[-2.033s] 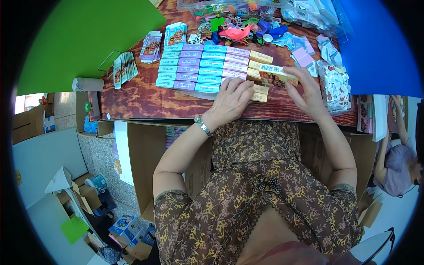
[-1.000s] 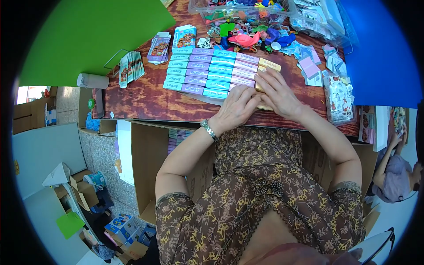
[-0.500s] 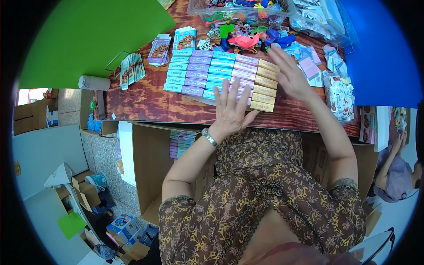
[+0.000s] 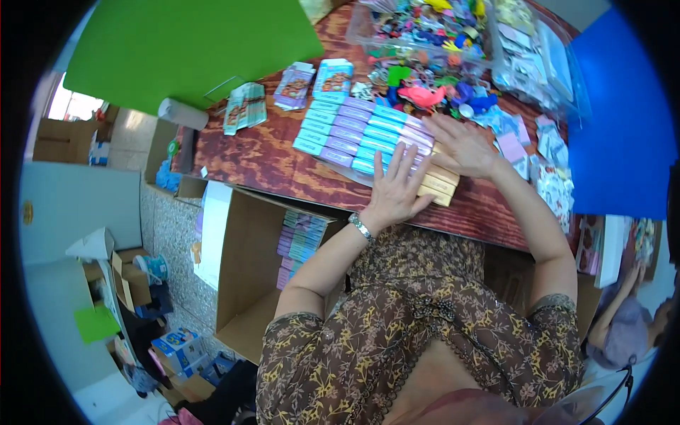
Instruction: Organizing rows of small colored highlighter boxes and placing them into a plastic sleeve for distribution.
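Small flat boxes lie in a tight block of colour columns on the table: pale green (image 4: 314, 127), purple (image 4: 345, 133), blue (image 4: 381, 133), pink (image 4: 419, 139) and gold (image 4: 438, 187). My left hand (image 4: 397, 191) rests with spread fingers over the near side of the blue and pink columns, its thumb by the gold boxes. My right hand (image 4: 464, 150) lies outstretched across the far part of the gold column, fingertips at the pink boxes. Both palms hide parts of the block. Neither hand grips anything.
Behind the block stand illustrated cards (image 4: 333, 79) and more card stacks (image 4: 245, 108). A clear bin (image 4: 358, 32) of colourful small toys is at the back, with loose toys before it. Pastel packets (image 4: 511, 147) lie right. An open carton (image 4: 248, 262) with boxes stands below the table edge.
The whole view has turned and shifted. My right hand has come from beside the far right corner onto the gold boxes. My left hand remains at the near side of the block.
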Demonstrator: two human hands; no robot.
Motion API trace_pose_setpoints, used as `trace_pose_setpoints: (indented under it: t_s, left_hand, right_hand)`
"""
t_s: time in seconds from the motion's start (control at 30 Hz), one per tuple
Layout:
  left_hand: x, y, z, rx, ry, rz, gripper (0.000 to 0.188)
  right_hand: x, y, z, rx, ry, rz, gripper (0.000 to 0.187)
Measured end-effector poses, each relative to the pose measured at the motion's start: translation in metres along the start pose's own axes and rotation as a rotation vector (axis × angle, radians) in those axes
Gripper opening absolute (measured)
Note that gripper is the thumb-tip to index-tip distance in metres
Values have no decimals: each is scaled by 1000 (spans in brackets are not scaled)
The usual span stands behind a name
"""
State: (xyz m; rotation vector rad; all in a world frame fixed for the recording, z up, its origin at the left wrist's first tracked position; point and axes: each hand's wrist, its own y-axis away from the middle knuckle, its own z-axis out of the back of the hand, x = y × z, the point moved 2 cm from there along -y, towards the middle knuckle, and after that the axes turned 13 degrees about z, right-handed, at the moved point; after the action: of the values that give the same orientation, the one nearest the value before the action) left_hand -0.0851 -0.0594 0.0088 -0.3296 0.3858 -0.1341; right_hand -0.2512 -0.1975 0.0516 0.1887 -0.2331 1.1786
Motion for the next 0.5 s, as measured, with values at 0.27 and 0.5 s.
trace_pose_setpoints:
  t_s: [0.27,0.5]
  left_hand:
    - [28,16,-27,-434,329,566,96]
    - [46,3,-39,-480,359,528,95]
  right_hand:
    - [-21,-59,-10,-19,-321,229,73]
    - [-7,-64,-21,82,-400,177,73]
